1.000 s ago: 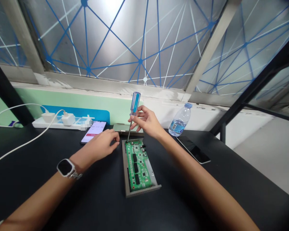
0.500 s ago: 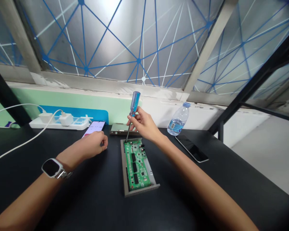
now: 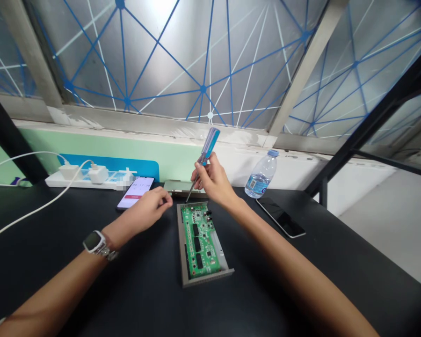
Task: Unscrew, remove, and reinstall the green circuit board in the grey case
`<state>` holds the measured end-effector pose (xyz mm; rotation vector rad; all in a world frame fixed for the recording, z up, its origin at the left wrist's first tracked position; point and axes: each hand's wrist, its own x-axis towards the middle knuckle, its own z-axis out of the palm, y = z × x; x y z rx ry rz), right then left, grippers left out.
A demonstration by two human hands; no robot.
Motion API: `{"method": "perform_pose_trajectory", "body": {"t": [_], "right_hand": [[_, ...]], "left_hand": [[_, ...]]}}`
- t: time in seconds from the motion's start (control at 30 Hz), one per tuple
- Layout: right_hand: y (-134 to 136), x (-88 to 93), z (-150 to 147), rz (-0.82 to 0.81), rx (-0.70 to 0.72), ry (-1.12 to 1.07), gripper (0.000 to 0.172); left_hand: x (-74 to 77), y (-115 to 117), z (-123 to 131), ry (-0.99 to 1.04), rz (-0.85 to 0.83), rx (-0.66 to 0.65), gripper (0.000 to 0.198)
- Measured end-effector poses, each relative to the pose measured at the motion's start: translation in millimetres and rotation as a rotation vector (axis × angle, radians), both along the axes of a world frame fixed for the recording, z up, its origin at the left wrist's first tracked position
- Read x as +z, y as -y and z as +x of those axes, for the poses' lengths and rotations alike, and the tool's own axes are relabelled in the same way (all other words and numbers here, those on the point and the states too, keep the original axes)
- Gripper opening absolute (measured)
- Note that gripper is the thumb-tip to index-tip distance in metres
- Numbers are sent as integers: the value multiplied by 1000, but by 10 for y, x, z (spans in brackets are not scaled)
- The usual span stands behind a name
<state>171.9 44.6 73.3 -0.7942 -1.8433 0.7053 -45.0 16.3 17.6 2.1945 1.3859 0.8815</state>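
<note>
My right hand (image 3: 214,180) grips a screwdriver (image 3: 209,144) with a clear and blue handle, tilted so its shaft points down and left. The tip is by the far left corner of a green circuit board (image 3: 205,252), which lies in a grey metal tray (image 3: 181,252); whether it touches is too small to tell. To the left of the tip, my left hand (image 3: 152,202) is closed, thumb and forefinger together, near the tray's far corner. Anything between those fingertips is too small to make out. Behind the tray lies a flat metal cover (image 3: 182,187), partly hidden by my right hand.
A phone with a lit timer screen (image 3: 135,193) lies beyond my left hand. Behind it is a white power strip (image 3: 56,179) with chargers and a cable (image 3: 31,215). A water bottle (image 3: 261,175) and a dark-screened phone (image 3: 280,217) are at the right.
My left hand has moved right, toward the tray's far corner, uncovering more of the lit phone. The screwdriver has lifted slightly and leans further right, with its tip off the board's corner.
</note>
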Motion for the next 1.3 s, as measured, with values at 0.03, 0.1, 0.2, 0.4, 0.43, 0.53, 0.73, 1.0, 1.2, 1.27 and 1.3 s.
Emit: {"method": "perform_pose_trajectory", "body": {"t": [0.03, 0.1, 0.2, 0.4, 0.43, 0.53, 0.73, 1.0, 1.2, 1.27, 1.3], "right_hand": [[-6, 12, 12, -3, -21, -37, 22], [-28, 29, 38, -29, -60, -117, 22], [-73, 27, 73, -97, -96, -220, 23], [-120, 13, 87, -153, -111, -305, 29], [-121, 12, 84, -149, -109, -308, 30], [-123, 7, 76, -144, -109, -305, 31], [-122, -5, 73, -145, -104, -310, 27], [-113, 3, 69, -151, -102, -323, 24], [-111, 16, 68, -158, -90, -376, 25], [-112, 22, 70, -156, -88, -397, 24], [-113, 24, 71, -154, -84, -406, 23]], "left_hand": [[-8, 14, 75, 153, -40, 20, 16], [-36, 44, 219, 461, -155, 72, 23], [-87, 100, 372, 803, -261, 143, 29], [-140, 186, 447, 1058, -449, 103, 28], [-145, 190, 451, 1077, -470, 100, 25], [-151, 194, 466, 1138, -531, 106, 17], [-140, 204, 487, 1224, -591, 111, 7], [-130, 210, 488, 1286, -638, 130, 6], [-127, 210, 485, 1285, -632, 104, 6], [-142, 203, 472, 1261, -625, 78, 8], [-150, 200, 465, 1249, -622, 65, 9]]}}
